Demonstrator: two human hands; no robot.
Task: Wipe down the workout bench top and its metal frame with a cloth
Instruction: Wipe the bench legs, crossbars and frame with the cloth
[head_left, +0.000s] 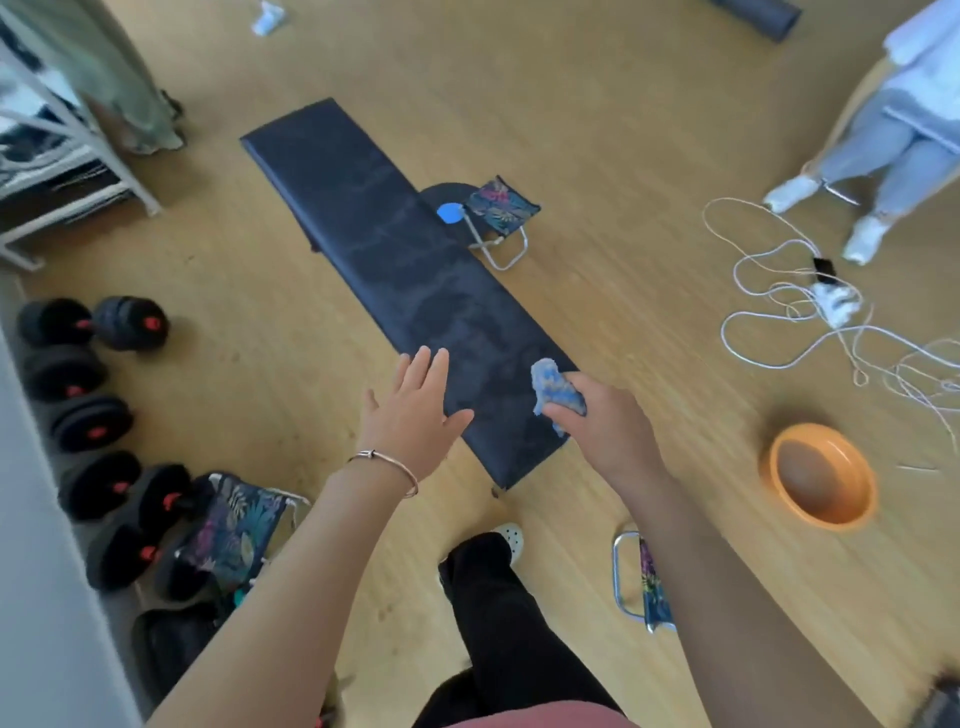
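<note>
Both hands out over the near end of the bench top (415, 270)

Right hand (608, 426) has the blue cloth (556, 389) bunched in its fingers at the pad's right edge; left hand (415, 410) spread flat, holding nothing, at the left edge.

Light: bright, even, soft shadows on tan wood-grain floor (597, 130). Focus: motion blur, marked on crumpled blue cloth (555, 387); wide-angle bending at edges.

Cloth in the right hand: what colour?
The cloth is light blue, seen in the head view.
</note>
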